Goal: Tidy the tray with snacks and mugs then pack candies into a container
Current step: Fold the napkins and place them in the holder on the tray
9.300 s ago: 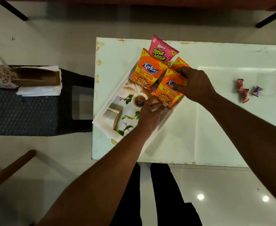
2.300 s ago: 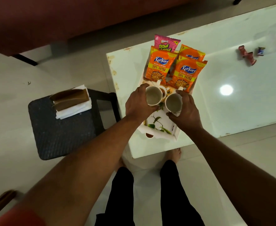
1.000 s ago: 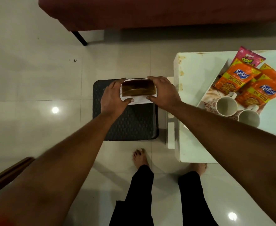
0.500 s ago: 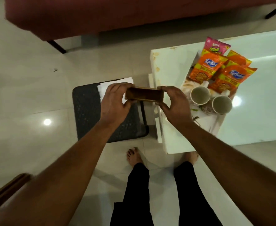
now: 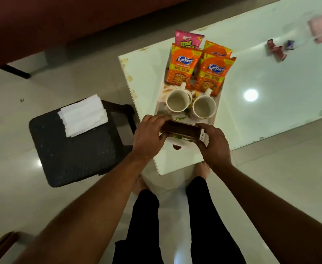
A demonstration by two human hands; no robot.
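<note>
my left hand point(image 5: 150, 137) and right hand point(image 5: 214, 144) each grip one short end of a brown wooden holder point(image 5: 181, 129), fingers curled round it, keeping it level over the near end of the tray point(image 5: 186, 147); whether it already touches the tray floor i cannot tell; i judge this to be the tidying step, with the holder going into the strip in front of the mugs point(image 5: 177, 101); the next move calls for a straight, level lowering, staying off the mug rims just beyond my fingers, then letting go with both hands together; the holder looks empty from here; the two mugs stand upright side by side in the middle of the tray, both apparently empty; the snack packets point(image 5: 184, 67) fill the far end, three orange and one pink behind; the folded napkins point(image 5: 84, 115) lie on the black stool point(image 5: 74, 149) to my left, and i guess they belong in the holder; the candies point(image 5: 276, 51) lie loose on the counter point(image 5: 270, 96), well apart from the tray, near a blurred container point(image 5: 321, 28) whose contents i cannot make out; the packing is not yet begun.
</note>
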